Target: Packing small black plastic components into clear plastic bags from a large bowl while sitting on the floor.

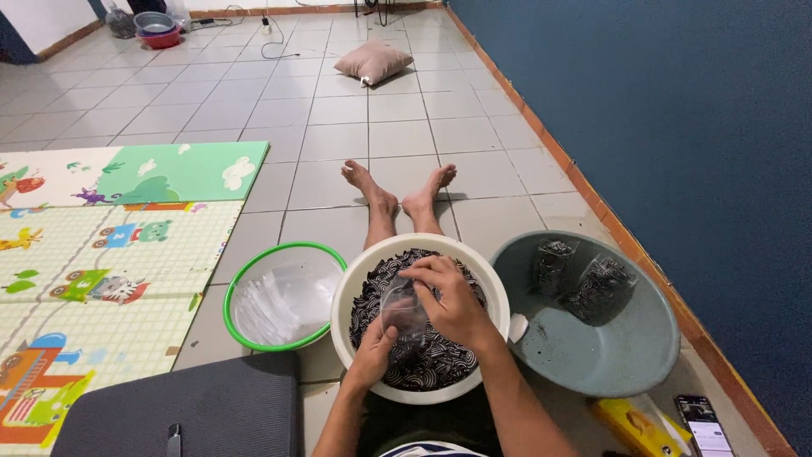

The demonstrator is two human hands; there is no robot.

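The small clear bag (403,311) sits in my grip over the white basin (420,317), low enough that anything spilled falls back among the dark pieces (440,360) heaped there. That basin rests on the tiled floor (338,110) between my outstretched legs, within easy reach of both arms. The grey basin (605,338) to my right holds two filled bags (584,279), kept apart from the loose heap. The green-rimmed bowl (283,296) to my left keeps a stack of empty clear bags handy. My right hand (452,300) pinches the bag's top edge, fingers pressed together; my left hand (372,355) cups it from below, fingers curled around it.
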